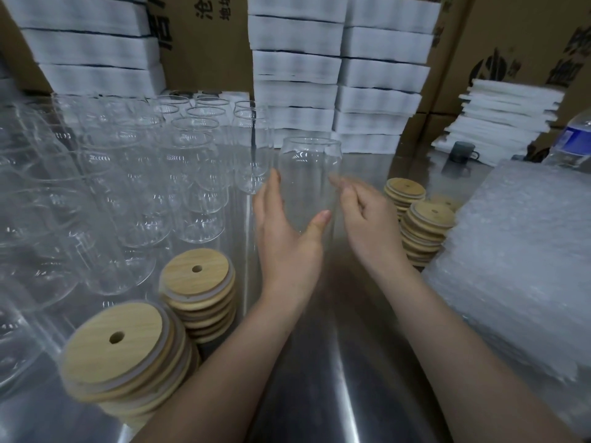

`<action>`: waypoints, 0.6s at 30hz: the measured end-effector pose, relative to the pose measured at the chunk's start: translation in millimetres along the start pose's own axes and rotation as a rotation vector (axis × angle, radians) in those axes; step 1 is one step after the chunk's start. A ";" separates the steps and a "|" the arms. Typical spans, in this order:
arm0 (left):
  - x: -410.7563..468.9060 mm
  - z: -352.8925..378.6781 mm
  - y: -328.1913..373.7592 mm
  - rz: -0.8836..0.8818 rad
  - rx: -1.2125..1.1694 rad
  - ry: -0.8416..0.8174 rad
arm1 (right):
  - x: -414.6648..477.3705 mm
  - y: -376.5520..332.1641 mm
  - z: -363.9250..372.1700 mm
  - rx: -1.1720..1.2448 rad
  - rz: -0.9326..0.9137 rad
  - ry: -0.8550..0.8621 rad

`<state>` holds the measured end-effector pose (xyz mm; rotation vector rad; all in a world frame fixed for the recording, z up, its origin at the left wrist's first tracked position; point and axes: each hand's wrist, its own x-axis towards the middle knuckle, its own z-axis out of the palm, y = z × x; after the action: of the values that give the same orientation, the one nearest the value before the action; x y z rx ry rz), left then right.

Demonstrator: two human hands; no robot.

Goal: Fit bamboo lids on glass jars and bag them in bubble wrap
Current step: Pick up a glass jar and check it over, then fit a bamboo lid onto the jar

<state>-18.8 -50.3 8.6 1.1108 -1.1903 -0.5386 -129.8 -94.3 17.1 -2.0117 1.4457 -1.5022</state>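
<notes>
Dead centre, one jar [308, 174] stands upright and open-mouthed, with no lid on it. The left hand [284, 241] holds it: the fingers run up the jar's 9 o'clock side and the thumb [321, 219] crosses the front of the glass. The right hand [367, 225] is at the jar's 3 o'clock side, blurred, with its fingers loosely curled and nothing in them. I cannot tell whether a fingertip touches the glass.

Out at 9 to 10 o'clock there is a crowd of empty jars [128, 174], packed close together with their mouths up. At 7 o'clock, two stacks of left lids [121, 346] sit just beside the left forearm, each top disc showing a small round hole. At 3 o'clock stand the right lids [428, 219], more stacks of them, pressed up against a pile of bubble wrap [518, 251] that fills 4 o'clock.

The steel tabletop [335, 362] shines between the two forearms. At 12 o'clock white foam stacks [297, 65] rise in columns, with cardboard boxes [208, 43] behind them. At 2 o'clock there is a dark mug [460, 151], and a bottle [575, 135] at the frame's edge.
</notes>
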 end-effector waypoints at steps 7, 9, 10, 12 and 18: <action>-0.8 1.8 -8.2 0.006 0.077 -0.001 | 39.9 -2.2 -15.2 -0.905 0.384 -0.146; -0.4 4.3 -8.1 0.021 0.108 -0.002 | 49.1 -0.8 -16.0 -0.969 0.537 -0.234; -0.2 5.2 -8.0 0.031 0.115 0.000 | 52.3 0.4 -14.7 -1.010 0.568 -0.260; 0.2 5.1 -8.0 0.043 0.112 0.003 | 55.1 4.0 -10.4 -1.099 0.569 -0.259; 0.3 0.2 -13.1 0.064 0.118 -0.001 | 50.7 20.8 -8.9 -1.108 0.369 -0.065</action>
<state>-16.3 -55.9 -2.9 1.1678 -1.2670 -0.4244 -149.8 -142.3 36.8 -1.9839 2.7886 -0.4464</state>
